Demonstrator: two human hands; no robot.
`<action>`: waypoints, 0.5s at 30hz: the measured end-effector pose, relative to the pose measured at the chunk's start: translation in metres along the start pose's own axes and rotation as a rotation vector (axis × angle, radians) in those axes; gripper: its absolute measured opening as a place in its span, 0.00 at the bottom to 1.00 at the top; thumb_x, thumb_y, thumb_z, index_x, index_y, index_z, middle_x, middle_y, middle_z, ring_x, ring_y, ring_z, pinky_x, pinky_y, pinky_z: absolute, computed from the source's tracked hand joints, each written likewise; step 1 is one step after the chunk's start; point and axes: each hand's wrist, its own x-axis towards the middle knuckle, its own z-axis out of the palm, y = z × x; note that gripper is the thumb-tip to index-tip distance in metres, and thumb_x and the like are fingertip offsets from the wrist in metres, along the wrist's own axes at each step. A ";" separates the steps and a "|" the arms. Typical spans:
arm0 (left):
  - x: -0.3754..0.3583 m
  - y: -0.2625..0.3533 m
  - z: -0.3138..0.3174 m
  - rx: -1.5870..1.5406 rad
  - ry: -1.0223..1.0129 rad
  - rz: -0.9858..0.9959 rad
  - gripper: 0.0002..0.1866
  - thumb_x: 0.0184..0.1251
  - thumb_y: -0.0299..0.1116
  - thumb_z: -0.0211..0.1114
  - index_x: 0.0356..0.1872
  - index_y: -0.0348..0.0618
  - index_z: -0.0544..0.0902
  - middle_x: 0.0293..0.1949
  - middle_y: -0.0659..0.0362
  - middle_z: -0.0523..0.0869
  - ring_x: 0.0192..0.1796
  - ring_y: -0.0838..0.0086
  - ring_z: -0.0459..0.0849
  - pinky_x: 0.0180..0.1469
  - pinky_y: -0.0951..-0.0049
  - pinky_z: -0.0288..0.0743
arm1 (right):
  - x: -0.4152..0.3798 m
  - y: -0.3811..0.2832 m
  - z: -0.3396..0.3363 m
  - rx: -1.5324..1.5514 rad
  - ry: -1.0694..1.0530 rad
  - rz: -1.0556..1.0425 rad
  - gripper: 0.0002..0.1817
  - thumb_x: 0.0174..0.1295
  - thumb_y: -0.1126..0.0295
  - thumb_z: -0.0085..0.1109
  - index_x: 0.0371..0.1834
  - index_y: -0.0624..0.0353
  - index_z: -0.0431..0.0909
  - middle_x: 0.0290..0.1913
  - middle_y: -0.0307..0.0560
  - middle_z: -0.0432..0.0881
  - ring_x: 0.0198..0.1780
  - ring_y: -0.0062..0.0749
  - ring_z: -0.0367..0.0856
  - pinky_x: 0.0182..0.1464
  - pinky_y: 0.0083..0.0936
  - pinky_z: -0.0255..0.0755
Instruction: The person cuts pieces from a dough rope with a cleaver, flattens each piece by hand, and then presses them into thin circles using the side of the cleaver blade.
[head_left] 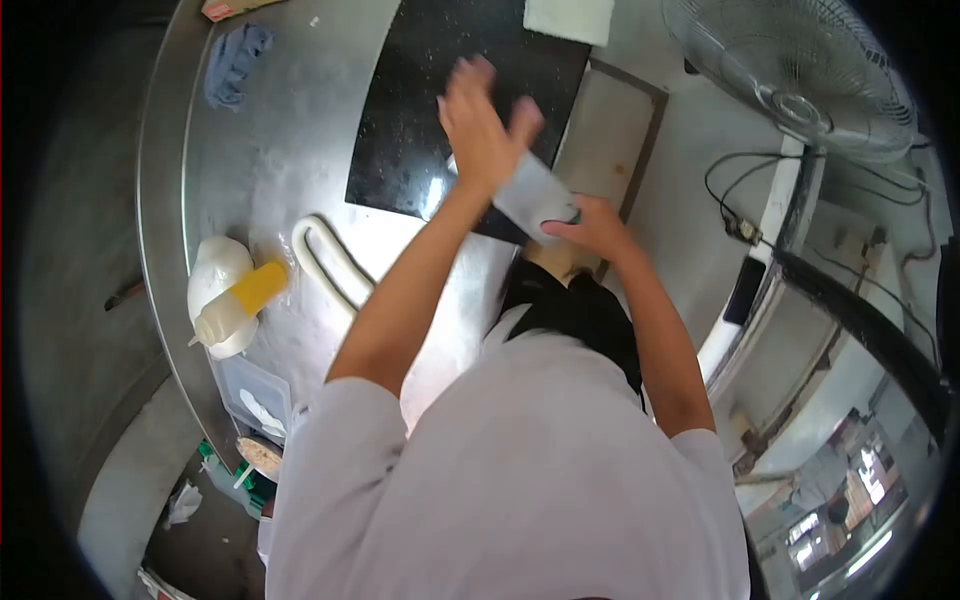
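My left hand [483, 135] is over the black board [400, 150], its fingers stretched out, thumb apart and blurred by motion. In my right hand [597, 228] is a flat, pale rectangular scraper [533, 195], gripped by its near end close to my body. The scraper slants over the near right part of the board, and its far end lies behind my left wrist. A white dough rope [322, 255], bent into a loop, rests on the metal table [285, 170] left of my left forearm, which hides part of it.
A yellow and clear squeeze bottle [240, 303] leans on a white bag [215, 262] at left. Below them is a plastic container [232, 376]. A blue cloth [236, 65] lies at the upper left, a white block [570, 18] at the board's far end. A fan [800, 75] stands right.
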 end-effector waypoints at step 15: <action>0.077 -0.024 0.018 0.814 -0.538 0.480 0.61 0.46 0.79 0.67 0.83 0.66 0.58 0.84 0.54 0.55 0.85 0.48 0.48 0.72 0.16 0.40 | 0.070 -0.046 -0.009 -0.277 0.074 -0.073 0.43 0.43 0.44 0.83 0.51 0.70 0.77 0.42 0.66 0.87 0.47 0.60 0.88 0.50 0.48 0.80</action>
